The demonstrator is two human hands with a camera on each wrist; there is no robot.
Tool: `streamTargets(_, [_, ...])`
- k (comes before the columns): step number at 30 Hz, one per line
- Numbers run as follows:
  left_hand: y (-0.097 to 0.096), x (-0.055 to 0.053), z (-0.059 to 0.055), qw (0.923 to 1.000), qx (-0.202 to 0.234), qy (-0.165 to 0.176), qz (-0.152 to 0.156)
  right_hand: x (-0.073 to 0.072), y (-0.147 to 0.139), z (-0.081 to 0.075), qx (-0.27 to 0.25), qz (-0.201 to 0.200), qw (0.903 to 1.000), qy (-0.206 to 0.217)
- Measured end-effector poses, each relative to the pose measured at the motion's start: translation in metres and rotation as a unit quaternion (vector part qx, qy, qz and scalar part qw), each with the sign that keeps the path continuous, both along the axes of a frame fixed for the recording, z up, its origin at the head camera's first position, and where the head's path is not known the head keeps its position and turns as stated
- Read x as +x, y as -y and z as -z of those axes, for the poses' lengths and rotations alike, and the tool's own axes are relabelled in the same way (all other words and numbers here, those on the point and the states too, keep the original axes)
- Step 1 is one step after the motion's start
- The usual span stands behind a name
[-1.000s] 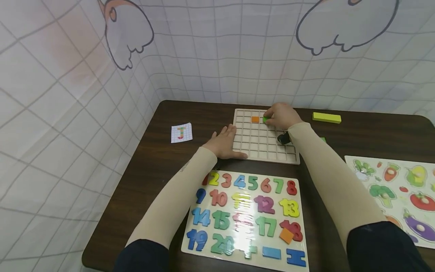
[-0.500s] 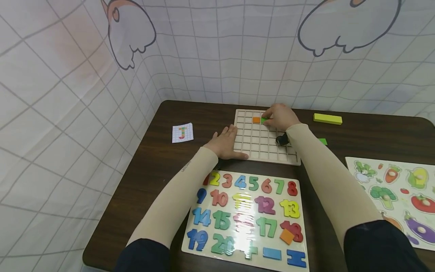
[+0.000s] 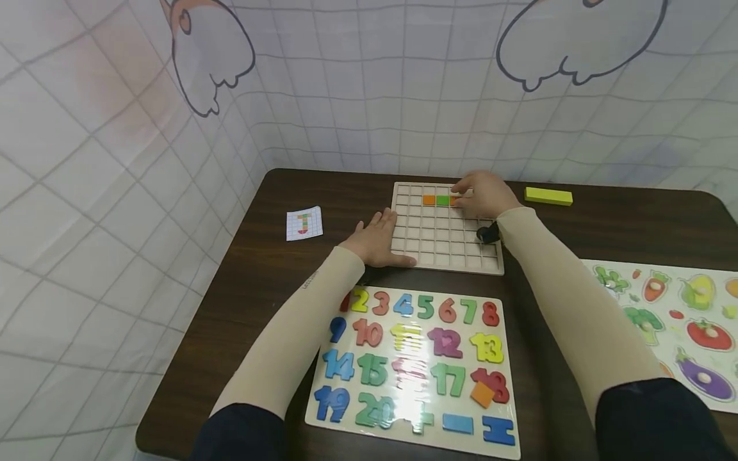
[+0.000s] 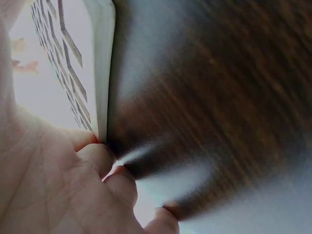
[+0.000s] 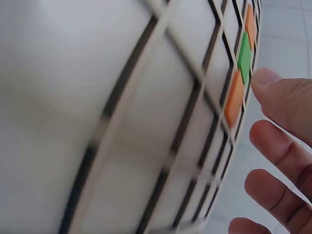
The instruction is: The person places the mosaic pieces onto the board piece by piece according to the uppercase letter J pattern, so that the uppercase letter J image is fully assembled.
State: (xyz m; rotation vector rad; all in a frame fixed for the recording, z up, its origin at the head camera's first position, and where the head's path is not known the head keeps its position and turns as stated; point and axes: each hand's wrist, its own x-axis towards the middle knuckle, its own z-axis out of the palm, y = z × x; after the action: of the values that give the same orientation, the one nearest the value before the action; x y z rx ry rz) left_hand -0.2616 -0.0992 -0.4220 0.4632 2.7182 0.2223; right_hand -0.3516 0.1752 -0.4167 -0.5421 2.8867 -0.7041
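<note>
A pale grid board (image 3: 444, 246) lies near the back of the table. Along one of its upper rows sit an orange square tile (image 3: 429, 200), a green square tile (image 3: 442, 200) and a second orange tile (image 5: 234, 100), side by side. My right hand (image 3: 487, 194) is over this row, partly covering the second orange tile. In the right wrist view its thumb tip is right beside the tiles, and the fingers are apart from one another with nothing between them. My left hand (image 3: 375, 242) rests spread against the board's left edge, thumb at the front corner.
A number puzzle board (image 3: 409, 371) lies in front, with a loose orange tile (image 3: 482, 394) on it. At right is a vegetable picture board (image 3: 669, 314). A yellow block (image 3: 548, 196) stands at the back; a small pattern card (image 3: 304, 223) lies left.
The green tile that was at my right fingers now lies uncovered in the row. A second orange tile shows to its right, by the fingers. The left hand stays at the board.
</note>
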Motion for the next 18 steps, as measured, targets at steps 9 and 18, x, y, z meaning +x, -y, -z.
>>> streamTargets(9, [0.005,-0.001,-0.004,1.0,0.002,-0.004,0.0,0.015,-0.052,-0.004,0.024,0.01,0.9997,0.0])
streamTargets(18, [0.012,0.0,-0.005,0.9999,0.011,0.003,0.0,0.034,-0.092,-0.001,0.047,-0.01,0.9988,0.005])
